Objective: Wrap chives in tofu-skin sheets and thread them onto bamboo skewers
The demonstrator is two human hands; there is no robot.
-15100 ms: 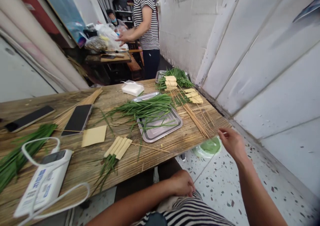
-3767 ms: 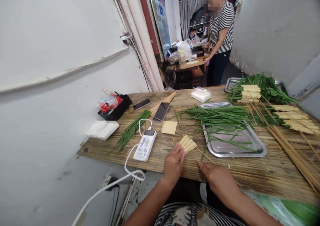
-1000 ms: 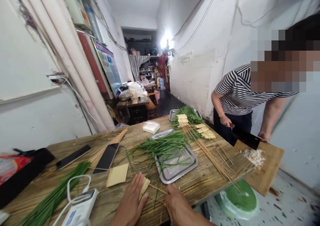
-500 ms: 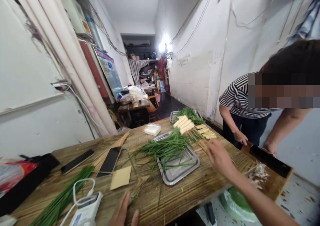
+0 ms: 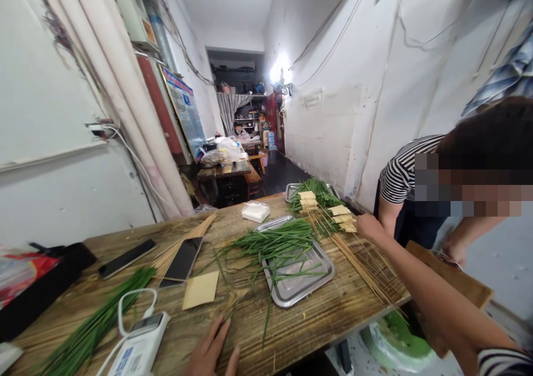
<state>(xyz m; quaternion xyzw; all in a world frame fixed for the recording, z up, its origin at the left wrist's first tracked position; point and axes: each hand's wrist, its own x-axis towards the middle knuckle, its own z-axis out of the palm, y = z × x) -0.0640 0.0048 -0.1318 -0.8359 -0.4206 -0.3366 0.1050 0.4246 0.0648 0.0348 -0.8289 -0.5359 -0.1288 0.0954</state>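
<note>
My left hand [image 5: 212, 345] rests on the wooden table with its fingers spread, near a square yellow tofu sheet [image 5: 200, 290]. My right hand [image 5: 370, 227] reaches to the far right side of the table, fingers curled together at the edge of a group of chive-filled tofu rolls [image 5: 343, 219]; what its fingertips hold is hidden. Another skewered group of tofu rolls [image 5: 308, 200] lies over green chives at the back. Bamboo skewers [image 5: 353, 259] extend toward me below my right hand. Loose chives [image 5: 277, 241] lie across a metal tray [image 5: 300, 292].
At left lie a chive bundle [image 5: 100, 320], a phone [image 5: 182, 262], a dark flat device [image 5: 127, 258], more skewers [image 5: 195, 229] and a white device with a cable [image 5: 139, 342]. A white block [image 5: 255, 212] sits behind the tray. A co-worker holds a wooden board [image 5: 462, 270] beside a green bucket [image 5: 395, 337].
The skewered tofu rolls my right hand was moving now lie at the back, and that hand has shifted slightly up and right. The co-worker has bent lower; the white bits no longer show on the board.
</note>
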